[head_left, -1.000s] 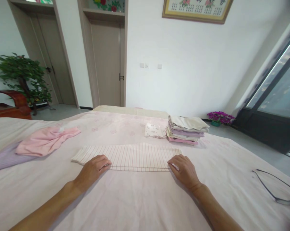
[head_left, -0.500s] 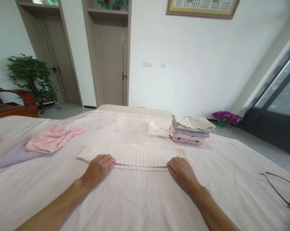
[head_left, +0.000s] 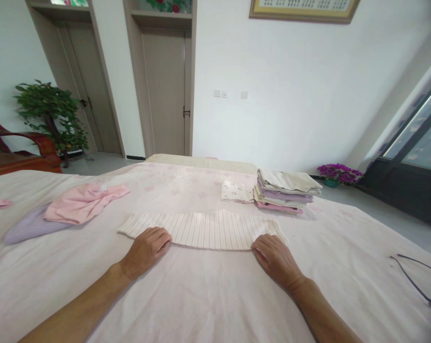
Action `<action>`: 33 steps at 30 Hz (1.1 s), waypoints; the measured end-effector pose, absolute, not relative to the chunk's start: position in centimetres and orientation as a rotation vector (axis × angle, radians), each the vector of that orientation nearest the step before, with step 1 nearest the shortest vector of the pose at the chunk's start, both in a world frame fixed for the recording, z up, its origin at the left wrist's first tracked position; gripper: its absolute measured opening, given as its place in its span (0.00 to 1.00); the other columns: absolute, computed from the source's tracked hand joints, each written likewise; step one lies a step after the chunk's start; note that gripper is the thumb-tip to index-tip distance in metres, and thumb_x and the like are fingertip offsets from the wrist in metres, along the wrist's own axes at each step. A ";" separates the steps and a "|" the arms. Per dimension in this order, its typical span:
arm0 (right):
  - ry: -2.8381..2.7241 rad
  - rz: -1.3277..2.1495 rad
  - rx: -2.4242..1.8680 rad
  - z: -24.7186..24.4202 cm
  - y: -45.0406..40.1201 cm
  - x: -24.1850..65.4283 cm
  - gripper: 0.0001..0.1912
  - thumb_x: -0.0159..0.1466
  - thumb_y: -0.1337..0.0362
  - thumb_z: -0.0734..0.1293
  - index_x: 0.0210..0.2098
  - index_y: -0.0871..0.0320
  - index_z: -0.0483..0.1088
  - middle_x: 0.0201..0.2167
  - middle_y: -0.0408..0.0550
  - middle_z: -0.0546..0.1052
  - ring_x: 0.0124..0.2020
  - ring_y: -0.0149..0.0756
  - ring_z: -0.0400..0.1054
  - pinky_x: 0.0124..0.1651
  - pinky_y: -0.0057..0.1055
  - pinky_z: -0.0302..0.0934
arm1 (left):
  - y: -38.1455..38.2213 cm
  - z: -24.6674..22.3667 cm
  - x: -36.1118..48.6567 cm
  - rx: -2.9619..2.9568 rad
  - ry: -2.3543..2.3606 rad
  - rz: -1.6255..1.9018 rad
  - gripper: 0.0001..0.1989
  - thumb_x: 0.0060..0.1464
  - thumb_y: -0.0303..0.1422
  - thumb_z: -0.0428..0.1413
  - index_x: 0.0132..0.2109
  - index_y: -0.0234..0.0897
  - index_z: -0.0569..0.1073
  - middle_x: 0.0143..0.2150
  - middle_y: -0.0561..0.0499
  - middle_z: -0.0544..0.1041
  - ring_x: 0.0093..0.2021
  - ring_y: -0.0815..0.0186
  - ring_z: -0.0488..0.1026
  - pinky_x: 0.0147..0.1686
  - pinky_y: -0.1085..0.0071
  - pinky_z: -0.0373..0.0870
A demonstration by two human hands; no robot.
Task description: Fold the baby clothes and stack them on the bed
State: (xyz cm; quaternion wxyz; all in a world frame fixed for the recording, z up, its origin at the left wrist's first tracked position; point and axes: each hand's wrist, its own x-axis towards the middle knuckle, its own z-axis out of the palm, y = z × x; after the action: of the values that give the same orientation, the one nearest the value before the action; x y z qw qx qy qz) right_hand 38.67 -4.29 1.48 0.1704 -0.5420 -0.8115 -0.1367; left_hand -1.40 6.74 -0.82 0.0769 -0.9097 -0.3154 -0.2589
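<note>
A cream garment with thin pink stripes (head_left: 211,231) lies folded into a long flat strip across the bed in front of me. At its near edge, toward the left end, my left hand (head_left: 149,250) has its fingers curled over the cloth. My right hand (head_left: 274,257) grips the same edge near the right end, thumb side inward. Between the hands the near edge runs in a slight curve. The fingertips of both hands are partly hidden against the fabric.
A stack of folded clothes (head_left: 286,190) stands at the back right, beside a small folded printed cloth (head_left: 235,191). Leftward lie a pink garment (head_left: 83,205) and a lilac one (head_left: 33,226). Eyeglasses (head_left: 415,283) rest at the right on the pale pink bedsheet (head_left: 208,295).
The garment's lower layer, which showed below the near edge between my hands, is now covered by the upper layer. Both hands keep nearly the same place; the view has shifted slightly.
</note>
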 end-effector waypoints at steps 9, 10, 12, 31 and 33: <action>-1.987 -0.383 -1.663 0.4 -3.9 41.8 0.08 0.63 0.68 0.61 0.35 0.55 0.72 0.32 0.46 0.75 0.35 0.37 0.66 0.40 0.34 0.55 | 6.5 -0.5 -1.4 -2.810 -0.954 -0.786 0.08 0.63 0.32 0.49 0.37 0.38 0.72 0.35 0.50 0.73 0.38 0.64 0.69 0.41 0.67 0.64; -1.908 -0.419 -1.708 0.3 -3.8 42.6 0.09 0.61 0.69 0.61 0.35 0.54 0.72 0.32 0.46 0.75 0.36 0.38 0.66 0.41 0.34 0.56 | 6.6 -0.6 -1.4 -2.826 -0.944 -0.787 0.09 0.63 0.32 0.48 0.37 0.39 0.71 0.36 0.50 0.73 0.38 0.64 0.69 0.41 0.67 0.64; -1.772 -0.478 -1.806 0.0 -3.9 44.3 0.11 0.59 0.71 0.61 0.36 0.54 0.72 0.34 0.46 0.75 0.38 0.39 0.66 0.43 0.35 0.56 | 6.7 -0.8 -1.4 -2.858 -0.928 -0.805 0.09 0.64 0.32 0.47 0.38 0.39 0.71 0.37 0.50 0.73 0.39 0.64 0.69 0.43 0.66 0.64; -1.452 -0.294 -2.146 -1.8 -3.6 46.1 0.19 0.61 0.67 0.59 0.51 0.57 0.68 0.36 0.47 0.70 0.35 0.36 0.67 0.35 0.31 0.55 | 6.1 0.1 -0.3 -3.090 -0.902 -0.753 0.10 0.65 0.34 0.46 0.41 0.39 0.71 0.40 0.49 0.72 0.42 0.63 0.68 0.44 0.68 0.64; -1.450 -0.257 -2.160 -1.7 -3.4 46.0 0.21 0.59 0.70 0.58 0.51 0.58 0.68 0.36 0.47 0.69 0.35 0.34 0.66 0.37 0.30 0.56 | 6.1 0.2 -0.3 -3.098 -0.912 -0.753 0.10 0.65 0.34 0.46 0.41 0.39 0.71 0.40 0.49 0.72 0.42 0.63 0.68 0.44 0.67 0.64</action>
State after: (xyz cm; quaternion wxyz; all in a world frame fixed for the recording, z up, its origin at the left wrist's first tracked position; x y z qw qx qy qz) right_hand 45.95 -3.38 -1.66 0.2606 -0.7978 -0.5353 -0.0947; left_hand -0.25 6.05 0.25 -0.0873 -0.9307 -0.2739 -0.2261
